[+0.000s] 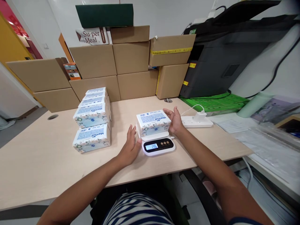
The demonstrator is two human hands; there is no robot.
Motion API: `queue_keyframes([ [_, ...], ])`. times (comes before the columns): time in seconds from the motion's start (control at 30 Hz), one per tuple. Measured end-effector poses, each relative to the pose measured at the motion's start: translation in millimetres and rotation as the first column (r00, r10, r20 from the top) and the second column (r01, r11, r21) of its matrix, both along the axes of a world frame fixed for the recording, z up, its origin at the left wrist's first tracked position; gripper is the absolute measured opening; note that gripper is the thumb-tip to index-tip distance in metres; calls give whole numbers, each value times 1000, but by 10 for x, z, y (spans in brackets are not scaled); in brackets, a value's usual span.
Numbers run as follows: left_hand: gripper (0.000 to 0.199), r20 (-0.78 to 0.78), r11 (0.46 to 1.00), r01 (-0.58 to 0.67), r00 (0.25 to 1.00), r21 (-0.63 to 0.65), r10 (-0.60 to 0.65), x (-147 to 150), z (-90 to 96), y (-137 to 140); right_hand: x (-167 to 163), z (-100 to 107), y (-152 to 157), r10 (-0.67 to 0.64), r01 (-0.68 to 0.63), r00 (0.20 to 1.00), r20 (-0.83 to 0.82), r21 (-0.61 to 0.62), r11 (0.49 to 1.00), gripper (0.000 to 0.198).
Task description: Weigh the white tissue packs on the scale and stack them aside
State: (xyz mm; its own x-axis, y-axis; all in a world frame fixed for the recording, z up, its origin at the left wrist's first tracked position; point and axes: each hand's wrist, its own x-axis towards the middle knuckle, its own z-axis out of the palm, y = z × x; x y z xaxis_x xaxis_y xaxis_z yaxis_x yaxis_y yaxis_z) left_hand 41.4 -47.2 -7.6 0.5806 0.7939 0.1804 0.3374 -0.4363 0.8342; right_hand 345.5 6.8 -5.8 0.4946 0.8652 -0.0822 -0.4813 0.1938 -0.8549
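Observation:
A white tissue pack (153,122) with blue print and a floral border rests on the platform of a small white digital scale (158,153). The scale's lit display shows digits that look like 146. My left hand (130,147) is open at the scale's left side, its thumb close to the scale's edge. On the other side, my right hand (175,121) is open with fingers spread beside the pack's right end; whether it touches the pack I cannot tell. Left of my hands, several matching tissue packs (92,137) stand in a row running back across the table.
Cardboard boxes (137,84) are stacked along the table's back edge. A white power strip (195,122) with a plugged-in charger lies right of my right hand. Beyond it are a green crate (215,101) and a large dark printer (215,62). The table (47,168) extends to the left.

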Motion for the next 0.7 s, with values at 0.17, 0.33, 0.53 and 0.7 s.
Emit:
queue_keyframes([
  [0.17,105,-2,999,8,1000,-31,-8,6,38,-21,8,-27,13,6,-6,1000,-7,1,1000,64],
  [0.33,102,10,999,3,1000,-33,-3,6,47,-30,21,-40,13,19,-20,1000,-15,-1,1000,64],
  [0.53,108,6,999,1,1000,-49,-1,14,23,-23,41,-56,27,34,-34,999,-31,9,999,61],
  [0.7,111,13,999,4,1000,-48,-4,14,5,-16,49,-73,59,9,-9,999,-53,14,1000,65],
])
